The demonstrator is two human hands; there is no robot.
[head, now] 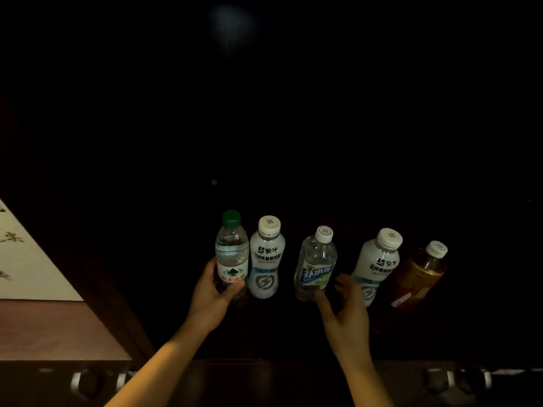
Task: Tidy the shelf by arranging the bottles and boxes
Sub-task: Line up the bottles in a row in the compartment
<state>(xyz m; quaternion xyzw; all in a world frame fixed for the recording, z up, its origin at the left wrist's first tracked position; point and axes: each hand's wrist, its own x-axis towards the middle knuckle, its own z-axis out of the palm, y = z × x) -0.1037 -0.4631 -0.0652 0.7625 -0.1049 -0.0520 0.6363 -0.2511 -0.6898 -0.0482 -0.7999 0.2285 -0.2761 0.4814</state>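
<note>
While it's super dark in here, you can make out five bottles standing in a row on a dark shelf (293, 333). Far left, the left hand (213, 292) is wrapped around the green-capped water bottle (231, 251), thumb across the label, so that one's properly clamped. It sits touching the white milky bottle (266, 257) right beside it.

Then there's a gap, and the clear blue-label bottle (316, 262) stands a bit tilted. The right hand (345, 304) is at its base with fingers spread, one fingertip looks like it's touching the bottom, but it isn't closed around anything. Further right there's a second white bottle (379, 265) and the amber tea bottle (420, 274) just beside it.

My guess is the step is closing up the row. I'd grab the blue-label one low around the body and slide it left toward the white one, keeping it upright so it doesn't knock its neighbours.

Shelf looks like dark glossy wood, back is pitch black. A pale wall panel (26, 259) with dark brush marks shows at far left, and metal handles (88, 383) show on the front below.
</note>
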